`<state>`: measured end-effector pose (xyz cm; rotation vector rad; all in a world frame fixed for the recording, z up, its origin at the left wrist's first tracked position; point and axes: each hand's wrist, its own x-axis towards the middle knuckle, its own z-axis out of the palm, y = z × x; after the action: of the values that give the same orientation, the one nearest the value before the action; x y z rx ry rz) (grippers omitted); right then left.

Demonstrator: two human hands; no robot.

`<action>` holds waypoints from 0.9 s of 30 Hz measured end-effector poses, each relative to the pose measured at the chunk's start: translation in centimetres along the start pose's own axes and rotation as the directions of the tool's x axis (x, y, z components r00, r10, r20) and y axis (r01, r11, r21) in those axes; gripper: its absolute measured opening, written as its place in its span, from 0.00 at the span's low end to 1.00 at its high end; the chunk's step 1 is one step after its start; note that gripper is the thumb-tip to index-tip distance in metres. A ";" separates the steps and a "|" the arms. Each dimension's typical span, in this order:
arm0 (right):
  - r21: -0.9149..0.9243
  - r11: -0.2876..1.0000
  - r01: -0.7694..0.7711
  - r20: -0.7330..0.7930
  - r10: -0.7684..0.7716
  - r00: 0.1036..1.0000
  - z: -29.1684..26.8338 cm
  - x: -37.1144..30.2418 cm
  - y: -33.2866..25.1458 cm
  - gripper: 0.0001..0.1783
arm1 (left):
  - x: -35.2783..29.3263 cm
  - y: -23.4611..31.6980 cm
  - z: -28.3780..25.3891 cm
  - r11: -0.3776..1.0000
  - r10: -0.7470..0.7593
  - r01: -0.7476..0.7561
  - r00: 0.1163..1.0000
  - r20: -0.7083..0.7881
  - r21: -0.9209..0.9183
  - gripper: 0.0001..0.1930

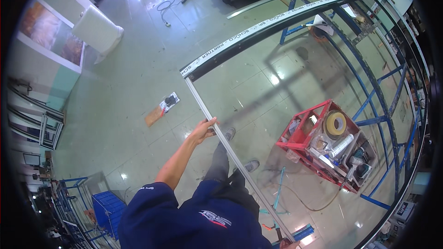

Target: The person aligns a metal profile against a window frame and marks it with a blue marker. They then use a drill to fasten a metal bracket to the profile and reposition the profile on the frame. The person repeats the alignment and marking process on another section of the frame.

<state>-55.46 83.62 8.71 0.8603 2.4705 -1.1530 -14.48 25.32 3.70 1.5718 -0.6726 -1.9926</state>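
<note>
A large rectangular aluminium frame (235,157) spans the view, with a printed white film along its far dark rail (277,20). My left hand (203,131) is closed round the frame's near, slim silver bar, thumb on top and fingers curled beneath. Farther down that same bar, at the lower edge of the picture, my right hand (290,244) grips it beside a short blue support (303,232). Most of the right hand is cut off by the picture's edge. My shoes (252,165) show on the floor beneath the bar.
Inside the frame's outline stands a red tool cart (295,145) with a tape roll (336,123) and a power drill (357,161). Blue metal stands (374,122) support the frame's right side. A hose (314,209) curves over the floor. A brown block (154,116) lies left.
</note>
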 end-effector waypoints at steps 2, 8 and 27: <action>-0.011 1.000 0.006 -0.008 -0.006 1.000 -0.2 -0.3 0.1 0.41 | -0.2 -0.2 0.3 1.000 0.015 -0.015 1.000 -0.024 -0.013 0.23; -0.085 0.995 0.049 -0.060 -0.054 0.997 0.0 -1.5 -0.1 0.41 | 0.0 -0.5 -0.2 0.999 -0.011 0.006 0.990 -0.143 -0.039 0.35; 0.116 0.204 0.972 0.900 -0.436 -0.015 35.9 -39.4 -7.8 0.35 | 11.6 15.9 -17.0 0.732 0.670 -0.635 0.736 -0.094 0.247 0.55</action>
<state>-29.37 36.49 9.25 -1.3187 1.9914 -0.5421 1.21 4.59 2.30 1.3290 -1.1914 -1.2653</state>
